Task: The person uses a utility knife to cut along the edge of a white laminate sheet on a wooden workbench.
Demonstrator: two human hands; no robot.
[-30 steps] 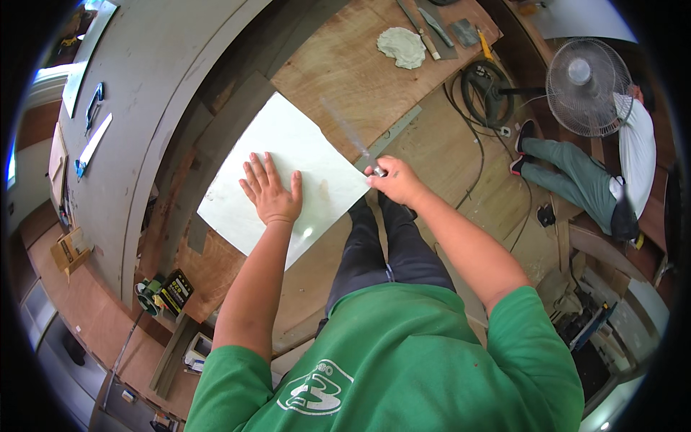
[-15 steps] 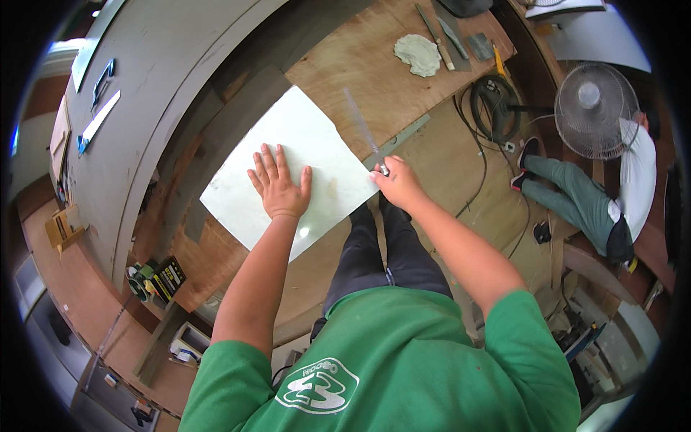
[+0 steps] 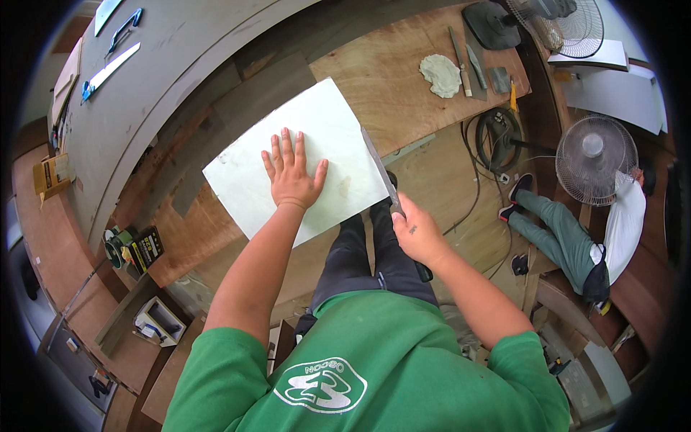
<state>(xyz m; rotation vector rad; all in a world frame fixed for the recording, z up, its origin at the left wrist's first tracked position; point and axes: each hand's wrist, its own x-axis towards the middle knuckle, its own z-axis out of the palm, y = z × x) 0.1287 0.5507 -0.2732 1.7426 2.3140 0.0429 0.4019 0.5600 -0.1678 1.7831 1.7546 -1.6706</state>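
Here, head view: the left hand (image 3: pixel 291 176) lies flat, palm down, on a white rectangular sheet (image 3: pixel 237 180), its fingers (image 3: pixel 282 146) spread apart and pointing away from the person. The sheet rests on the brown plywood counter (image 3: pixel 381 79), near its front edge, with its near corner overhanging the person's dark trousers. The right hand (image 3: pixel 417 234) is closed around the handle of a long flat blade (image 3: pixel 379 169), fingers wrapped tight; the blade lies along the sheet's right edge, touching it. Farther along the counter sit a pale lump of putty (image 3: pixel 440 74) and several hand tools (image 3: pixel 468 65), well apart from the sheet. To the right, on the floor, stand a pedestal fan (image 3: pixel 594 158) and a coil of black cable (image 3: pixel 497 137); another person in green trousers (image 3: pixel 554 230) sits beside the fan.
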